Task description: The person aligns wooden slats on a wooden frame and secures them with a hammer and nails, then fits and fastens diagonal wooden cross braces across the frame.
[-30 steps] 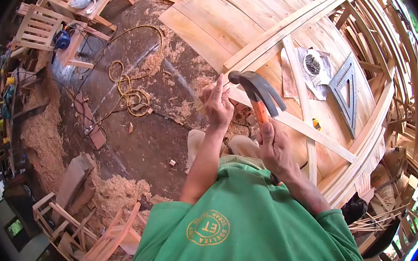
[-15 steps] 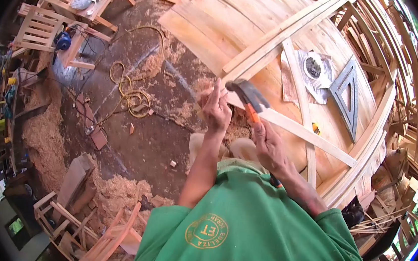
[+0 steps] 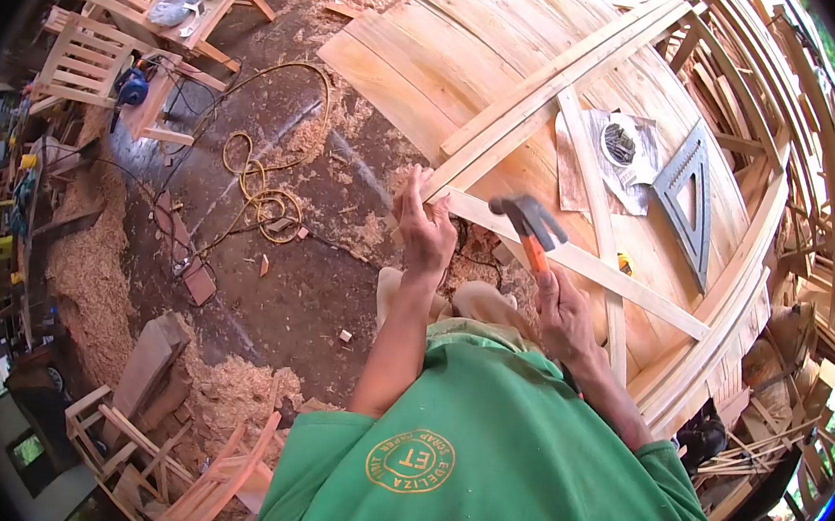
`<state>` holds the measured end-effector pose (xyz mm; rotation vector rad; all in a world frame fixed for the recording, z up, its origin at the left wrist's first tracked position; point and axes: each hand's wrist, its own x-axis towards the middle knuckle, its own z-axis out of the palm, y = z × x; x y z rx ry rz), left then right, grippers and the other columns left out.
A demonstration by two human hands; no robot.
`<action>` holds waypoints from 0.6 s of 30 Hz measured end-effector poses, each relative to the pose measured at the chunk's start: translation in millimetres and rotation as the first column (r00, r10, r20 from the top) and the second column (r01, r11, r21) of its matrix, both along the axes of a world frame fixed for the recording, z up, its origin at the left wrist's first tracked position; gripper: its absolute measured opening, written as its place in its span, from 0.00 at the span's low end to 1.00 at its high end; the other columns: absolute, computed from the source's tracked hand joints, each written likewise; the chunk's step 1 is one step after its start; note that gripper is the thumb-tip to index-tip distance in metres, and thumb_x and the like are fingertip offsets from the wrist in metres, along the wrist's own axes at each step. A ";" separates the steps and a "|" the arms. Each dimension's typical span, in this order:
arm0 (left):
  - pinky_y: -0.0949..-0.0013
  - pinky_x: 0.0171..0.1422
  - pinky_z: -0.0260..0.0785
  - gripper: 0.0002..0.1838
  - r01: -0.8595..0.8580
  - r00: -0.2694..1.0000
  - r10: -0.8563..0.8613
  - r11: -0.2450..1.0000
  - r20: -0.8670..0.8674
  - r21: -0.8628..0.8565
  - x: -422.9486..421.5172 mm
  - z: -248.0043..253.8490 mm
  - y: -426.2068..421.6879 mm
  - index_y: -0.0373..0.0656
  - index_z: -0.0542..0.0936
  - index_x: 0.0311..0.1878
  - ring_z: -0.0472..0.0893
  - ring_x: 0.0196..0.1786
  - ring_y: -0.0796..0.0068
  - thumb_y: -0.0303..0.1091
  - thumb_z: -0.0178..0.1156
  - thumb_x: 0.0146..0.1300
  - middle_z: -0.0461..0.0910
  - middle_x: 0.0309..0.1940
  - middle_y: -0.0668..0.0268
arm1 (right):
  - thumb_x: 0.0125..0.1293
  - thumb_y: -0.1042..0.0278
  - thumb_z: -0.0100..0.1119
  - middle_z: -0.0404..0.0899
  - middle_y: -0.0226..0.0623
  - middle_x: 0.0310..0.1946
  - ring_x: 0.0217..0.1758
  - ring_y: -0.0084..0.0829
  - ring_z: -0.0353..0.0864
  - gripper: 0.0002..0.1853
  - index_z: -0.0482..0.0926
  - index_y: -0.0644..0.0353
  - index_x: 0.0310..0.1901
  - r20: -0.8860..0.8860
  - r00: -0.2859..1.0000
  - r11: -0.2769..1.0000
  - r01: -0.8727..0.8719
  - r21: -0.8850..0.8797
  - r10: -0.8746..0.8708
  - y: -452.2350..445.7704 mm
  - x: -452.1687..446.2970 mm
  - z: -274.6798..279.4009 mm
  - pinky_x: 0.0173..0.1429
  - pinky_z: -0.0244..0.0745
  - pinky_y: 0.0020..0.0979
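The hammer point(image 3: 531, 229) is in the right hand point(image 3: 567, 315), fingers point(image 3: 547, 291) wrapped round its handle point(image 3: 537, 258). The left hand point(image 3: 428, 239), half curled beside the wooden strip's point(image 3: 578, 260) end, grips unclearly. Beyond, a white dish point(image 3: 606, 133) on a sheet point(image 3: 570, 175) holds dark nails point(image 3: 621, 144).

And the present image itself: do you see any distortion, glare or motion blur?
Head view: fisheye distortion bows the stacked lumber at right; head view: bluish glare on the floor at upper left, daylight burnt out at the right edge; head view: claw hammer shows little motion blur.
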<state>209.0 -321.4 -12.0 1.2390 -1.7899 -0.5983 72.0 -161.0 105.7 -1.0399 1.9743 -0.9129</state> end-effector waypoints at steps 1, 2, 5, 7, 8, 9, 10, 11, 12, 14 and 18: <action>0.56 0.68 0.63 0.35 -0.006 1.000 0.006 1.000 -0.003 -0.007 -0.9 -1.3 -1.2 0.34 0.63 0.70 0.75 0.62 0.54 0.24 0.64 0.61 0.79 0.54 0.56 | 0.80 0.52 0.42 0.69 0.36 0.16 0.18 0.30 0.69 0.21 0.77 0.63 0.43 -0.003 1.000 1.000 -0.006 -0.007 0.006 0.4 -3.2 0.7 0.26 0.64 0.37; 0.55 0.69 0.63 0.35 -0.009 1.000 0.008 0.999 -0.029 -0.037 -2.0 -3.1 -1.8 0.34 0.63 0.70 0.74 0.63 0.52 0.25 0.64 0.61 0.76 0.58 0.52 | 0.80 0.52 0.42 0.72 0.41 0.19 0.21 0.35 0.73 0.21 0.76 0.64 0.44 -0.006 0.999 0.992 -0.042 0.120 0.043 1.0 -6.0 1.5 0.28 0.67 0.39; 0.54 0.69 0.60 0.34 -0.067 0.996 0.072 0.992 0.044 -0.109 -2.7 2.7 2.8 0.31 0.62 0.70 0.71 0.63 0.51 0.26 0.64 0.62 0.72 0.61 0.46 | 0.80 0.52 0.41 0.76 0.49 0.22 0.24 0.46 0.77 0.22 0.76 0.65 0.43 -0.018 0.997 0.971 -0.066 0.230 0.072 6.9 -6.3 -11.2 0.31 0.71 0.43; 0.53 0.69 0.58 0.34 -0.116 0.981 0.138 0.980 0.135 -0.160 -2.4 7.9 11.4 0.30 0.61 0.70 0.70 0.62 0.50 0.27 0.64 0.63 0.70 0.62 0.43 | 0.80 0.49 0.40 0.70 0.47 0.18 0.20 0.40 0.71 0.24 0.77 0.64 0.46 -0.052 0.996 0.992 -0.062 0.111 0.068 8.5 -7.2 -18.9 0.31 0.66 0.42; 0.55 0.65 0.62 0.31 -0.143 0.982 0.165 0.967 0.091 -0.210 -2.9 6.5 24.0 0.31 0.64 0.67 0.73 0.58 0.53 0.30 0.64 0.64 0.73 0.56 0.46 | 0.80 0.49 0.40 0.70 0.47 0.18 0.20 0.40 0.71 0.24 0.77 0.64 0.46 -0.058 0.996 0.992 -0.066 0.103 0.072 8.0 -9.4 -21.4 0.31 0.66 0.42; 0.57 0.61 0.66 0.28 -0.171 0.981 0.188 0.951 0.045 -0.257 -3.7 4.5 37.8 0.31 0.66 0.63 0.76 0.53 0.57 0.34 0.65 0.66 0.76 0.51 0.50 | 0.80 0.48 0.40 0.70 0.44 0.18 0.20 0.36 0.70 0.25 0.77 0.64 0.46 -0.064 0.996 0.995 -0.052 0.090 0.058 7.4 -11.7 -23.7 0.30 0.66 0.40; 0.57 0.61 0.66 0.28 -0.175 0.980 0.192 0.950 0.042 -0.259 -3.6 5.0 55.8 0.31 0.66 0.63 0.76 0.53 0.57 0.34 0.65 0.66 0.76 0.51 0.50 | 0.80 0.47 0.40 0.69 0.42 0.17 0.20 0.33 0.69 0.26 0.78 0.64 0.47 -0.067 0.997 0.996 -0.037 0.081 0.043 7.4 -12.8 -24.8 0.30 0.66 0.38; 0.59 0.58 0.67 0.27 -0.025 0.987 0.052 0.985 -0.153 0.172 -3.0 5.8 77.0 0.34 0.68 0.60 0.76 0.51 0.60 0.38 0.66 0.65 0.76 0.48 0.55 | 0.80 0.47 0.40 0.69 0.42 0.17 0.20 0.33 0.69 0.26 0.78 0.64 0.47 -0.068 0.997 0.996 -0.043 0.081 0.049 7.8 -13.0 -23.5 0.30 0.66 0.38; 0.61 0.56 0.68 0.26 0.210 0.924 0.010 0.822 -0.383 0.529 -3.7 4.0 89.4 0.36 0.70 0.57 0.76 0.49 0.63 0.43 0.67 0.65 0.76 0.45 0.60 | 0.80 0.45 0.39 0.69 0.38 0.17 0.21 0.29 0.68 0.27 0.78 0.65 0.48 0.005 1.000 0.993 -0.018 0.120 0.017 7.7 -13.1 -21.4 0.30 0.65 0.36; 0.64 0.54 0.69 0.23 0.274 0.809 0.254 0.636 -0.531 0.721 -17.1 -11.5 68.7 0.39 0.72 0.54 0.76 0.46 0.68 0.43 0.68 0.64 0.75 0.42 0.64 | 0.79 0.44 0.39 0.68 0.35 0.17 0.21 0.26 0.67 0.28 0.79 0.65 0.49 0.076 0.997 0.986 -0.011 0.164 -0.001 8.2 -13.0 -21.9 0.29 0.65 0.34; 0.66 0.50 0.71 0.19 0.499 0.532 0.560 0.399 -0.635 0.769 -25.5 -0.4 29.9 0.43 0.74 0.51 0.78 0.43 0.74 0.35 0.70 0.61 0.78 0.40 0.68 | 0.79 0.43 0.39 0.67 0.30 0.17 0.21 0.22 0.66 0.29 0.79 0.65 0.48 0.043 0.999 0.987 -0.014 0.162 0.007 3.9 -12.1 -16.3 0.29 0.64 0.32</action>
